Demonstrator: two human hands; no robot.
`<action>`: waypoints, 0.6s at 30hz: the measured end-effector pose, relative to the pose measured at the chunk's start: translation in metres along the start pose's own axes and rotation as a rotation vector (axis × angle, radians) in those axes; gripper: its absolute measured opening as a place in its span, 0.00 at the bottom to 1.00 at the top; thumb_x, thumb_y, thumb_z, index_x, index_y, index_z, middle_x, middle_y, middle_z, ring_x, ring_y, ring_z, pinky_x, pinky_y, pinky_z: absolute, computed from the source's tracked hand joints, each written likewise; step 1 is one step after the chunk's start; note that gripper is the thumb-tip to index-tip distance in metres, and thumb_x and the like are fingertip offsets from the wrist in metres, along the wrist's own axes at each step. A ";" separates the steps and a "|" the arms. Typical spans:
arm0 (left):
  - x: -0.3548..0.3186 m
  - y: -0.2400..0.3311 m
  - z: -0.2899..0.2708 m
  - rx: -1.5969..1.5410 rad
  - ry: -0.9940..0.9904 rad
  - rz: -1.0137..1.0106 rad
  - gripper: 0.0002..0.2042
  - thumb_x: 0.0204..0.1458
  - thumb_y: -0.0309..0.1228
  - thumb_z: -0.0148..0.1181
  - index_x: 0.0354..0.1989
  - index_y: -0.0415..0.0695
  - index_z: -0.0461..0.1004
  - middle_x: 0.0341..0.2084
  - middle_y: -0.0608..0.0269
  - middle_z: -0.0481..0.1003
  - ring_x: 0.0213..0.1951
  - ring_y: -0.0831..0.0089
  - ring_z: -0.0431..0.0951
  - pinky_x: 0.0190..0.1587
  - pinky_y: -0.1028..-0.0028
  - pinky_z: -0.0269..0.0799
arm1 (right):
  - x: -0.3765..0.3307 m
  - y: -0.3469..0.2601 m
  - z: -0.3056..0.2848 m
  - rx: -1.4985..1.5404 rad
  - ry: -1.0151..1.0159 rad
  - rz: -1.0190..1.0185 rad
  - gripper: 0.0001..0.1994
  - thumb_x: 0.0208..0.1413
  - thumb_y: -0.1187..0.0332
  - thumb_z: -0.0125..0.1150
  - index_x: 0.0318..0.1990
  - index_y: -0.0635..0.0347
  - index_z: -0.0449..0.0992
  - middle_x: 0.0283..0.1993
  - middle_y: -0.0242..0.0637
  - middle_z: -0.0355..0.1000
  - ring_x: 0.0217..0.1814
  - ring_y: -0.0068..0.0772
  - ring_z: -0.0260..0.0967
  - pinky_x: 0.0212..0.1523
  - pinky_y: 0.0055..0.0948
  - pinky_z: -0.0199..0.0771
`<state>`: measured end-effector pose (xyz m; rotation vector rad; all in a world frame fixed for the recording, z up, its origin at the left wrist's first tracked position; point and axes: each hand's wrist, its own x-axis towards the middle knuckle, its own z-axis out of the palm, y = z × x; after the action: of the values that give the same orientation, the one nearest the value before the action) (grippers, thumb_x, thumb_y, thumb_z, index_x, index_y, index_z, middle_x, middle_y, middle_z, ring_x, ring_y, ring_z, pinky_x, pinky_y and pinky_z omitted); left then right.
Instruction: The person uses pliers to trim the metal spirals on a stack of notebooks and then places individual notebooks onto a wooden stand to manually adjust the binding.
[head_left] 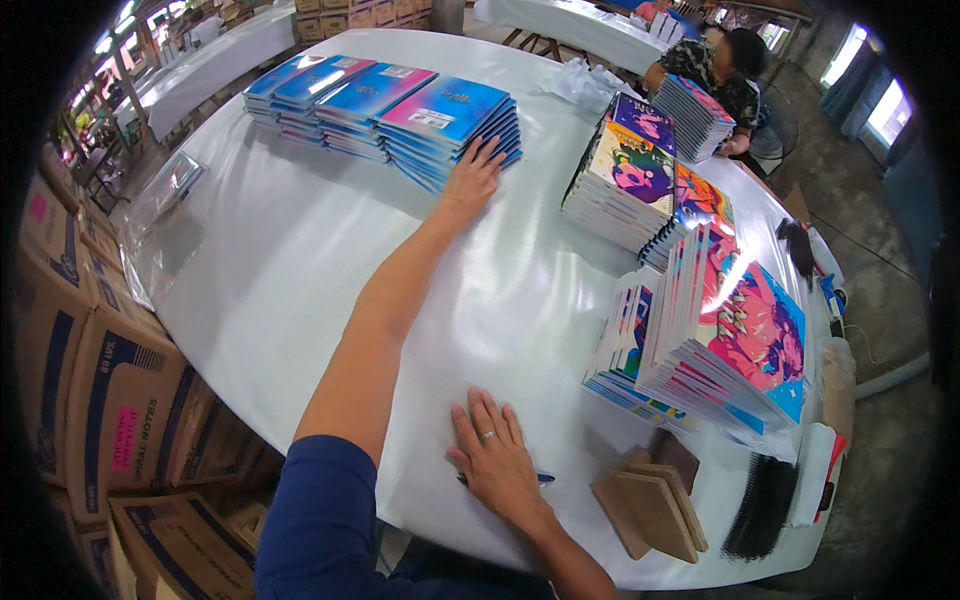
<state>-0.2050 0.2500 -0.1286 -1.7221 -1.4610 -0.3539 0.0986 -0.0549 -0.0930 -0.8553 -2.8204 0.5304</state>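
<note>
My left hand [474, 182] reaches across the table, its spread fingers resting on the right side of a stack of blue and pink notebooks [440, 112]. This stack stands at the right end of a row of similar stacks [338, 85] on the far side. Close to the near edge, my right hand [495, 455] lies flat on the white tabletop [330, 250], fingers stretched out and a ring on one. A pen [546, 480] lies under its palm, both ends showing.
Stacks of colourful spiral notebooks [630, 170] and unbound books [750, 335] fill the right side. Nearer are brown boards [650, 505] and black binding coils [760, 505]. Cartons [115, 400] crowd the left; clear plastic [165, 220] lies at that edge. A person [715, 75] sits beyond, holding notebooks.
</note>
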 end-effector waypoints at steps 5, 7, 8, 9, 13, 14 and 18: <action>0.003 -0.001 0.002 0.056 -0.019 -0.042 0.12 0.56 0.32 0.52 0.42 0.44 0.81 0.56 0.70 0.73 0.67 0.64 0.58 0.70 0.55 0.45 | 0.002 0.000 -0.003 0.035 0.000 0.014 0.27 0.62 0.57 0.51 0.65 0.60 0.61 0.72 0.50 0.48 0.75 0.47 0.44 0.72 0.48 0.43; 0.007 0.001 0.002 0.038 -0.003 -0.044 0.12 0.56 0.32 0.52 0.41 0.44 0.81 0.56 0.70 0.72 0.67 0.63 0.58 0.70 0.54 0.45 | 0.002 0.001 -0.003 0.023 -0.004 0.041 0.27 0.62 0.56 0.52 0.65 0.59 0.61 0.72 0.49 0.48 0.75 0.47 0.45 0.72 0.48 0.44; 0.006 -0.002 0.003 0.040 0.001 -0.047 0.12 0.56 0.32 0.52 0.41 0.44 0.81 0.56 0.70 0.72 0.67 0.63 0.58 0.70 0.54 0.45 | 0.003 0.001 -0.003 0.021 -0.005 0.043 0.27 0.62 0.56 0.52 0.65 0.59 0.62 0.73 0.49 0.48 0.74 0.46 0.45 0.71 0.48 0.44; 0.004 -0.004 0.005 0.020 0.001 -0.045 0.12 0.56 0.32 0.52 0.40 0.44 0.81 0.57 0.70 0.72 0.67 0.63 0.58 0.70 0.54 0.45 | 0.003 0.000 -0.004 0.028 -0.010 0.045 0.27 0.62 0.56 0.52 0.65 0.58 0.62 0.73 0.48 0.48 0.74 0.46 0.45 0.71 0.48 0.44; 0.001 -0.009 0.007 0.037 -0.032 -0.073 0.12 0.57 0.33 0.50 0.38 0.47 0.82 0.57 0.73 0.71 0.67 0.63 0.57 0.71 0.55 0.44 | 0.003 -0.002 -0.008 0.038 -0.034 0.057 0.27 0.62 0.55 0.52 0.65 0.56 0.61 0.73 0.47 0.48 0.75 0.46 0.45 0.71 0.48 0.44; 0.001 -0.009 0.007 0.031 -0.039 -0.073 0.12 0.58 0.34 0.50 0.38 0.47 0.82 0.57 0.73 0.71 0.67 0.63 0.57 0.71 0.55 0.43 | 0.003 -0.001 -0.008 0.034 -0.038 0.063 0.27 0.62 0.55 0.52 0.66 0.56 0.61 0.73 0.47 0.48 0.75 0.46 0.45 0.71 0.48 0.44; 0.001 -0.015 0.006 0.013 -0.034 -0.084 0.13 0.58 0.35 0.49 0.39 0.47 0.82 0.57 0.72 0.71 0.68 0.62 0.56 0.70 0.55 0.44 | 0.003 0.001 -0.007 0.025 -0.049 0.065 0.28 0.62 0.55 0.52 0.66 0.55 0.60 0.73 0.46 0.47 0.75 0.46 0.44 0.71 0.48 0.44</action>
<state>-0.2203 0.2547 -0.1257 -1.6674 -1.5608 -0.3609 0.0980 -0.0508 -0.0866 -0.9440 -2.8315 0.6020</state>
